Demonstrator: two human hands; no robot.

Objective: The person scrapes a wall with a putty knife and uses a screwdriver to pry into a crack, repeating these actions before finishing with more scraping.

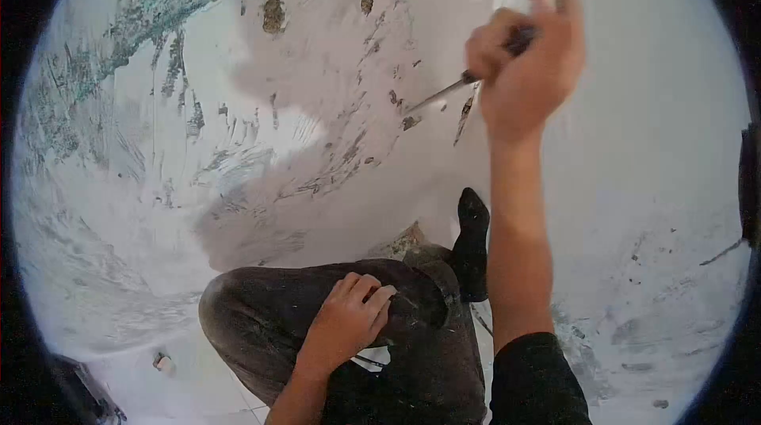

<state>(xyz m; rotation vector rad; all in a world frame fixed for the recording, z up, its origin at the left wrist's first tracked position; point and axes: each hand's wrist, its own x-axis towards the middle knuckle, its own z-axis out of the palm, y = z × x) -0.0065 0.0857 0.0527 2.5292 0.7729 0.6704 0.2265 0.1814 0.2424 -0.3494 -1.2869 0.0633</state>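
Note:
My right hand [527, 56], slightly blurred, is closed around the dark handle of a screwdriver [444, 95]. Its thin metal shaft points down and left, with the tip beside a small brown chipped spot [411, 121] on the white, patchy surface [444, 155]. A longer dark gouge [465, 116] lies just right of the shaft. My left hand [349, 322] rests on the dark trouser leg [269, 298], its fingers slightly bent and apart, with nothing visible in them.
A larger brown hole [273, 16] marks the surface, with another chipped patch [367, 1] nearby. Teal and grey scraped streaks [158, 28] run across the upper left. My foot in a black sock [472, 243] is near the right forearm. A small pale piece [164, 363] lies at lower left.

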